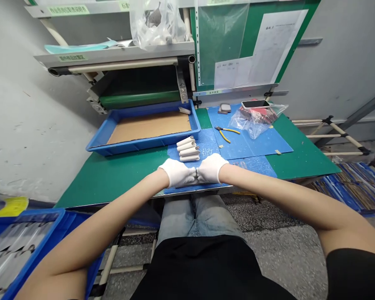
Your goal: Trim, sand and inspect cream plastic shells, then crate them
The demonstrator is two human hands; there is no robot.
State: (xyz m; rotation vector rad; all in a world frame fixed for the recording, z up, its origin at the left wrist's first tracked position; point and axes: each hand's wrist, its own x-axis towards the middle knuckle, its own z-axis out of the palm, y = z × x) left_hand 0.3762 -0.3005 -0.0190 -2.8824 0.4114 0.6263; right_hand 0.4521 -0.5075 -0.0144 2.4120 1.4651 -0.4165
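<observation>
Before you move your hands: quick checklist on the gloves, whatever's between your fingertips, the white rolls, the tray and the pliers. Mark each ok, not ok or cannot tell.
1. Left hand and right hand gloved: ok, white gloves on both.
2. Anything held between the fingertips: cannot tell, the hands meet and hide it.
3. White rolls: ok, four lie grouped on the blue mat, just beyond the hands.
4. Blue tray: ok, cardboard-lined, beside the rolls, with one white piece inside.
5. Yellow-handled pliers: ok, lying on the mat to the right of the rolls, apart from the hands.
</observation>
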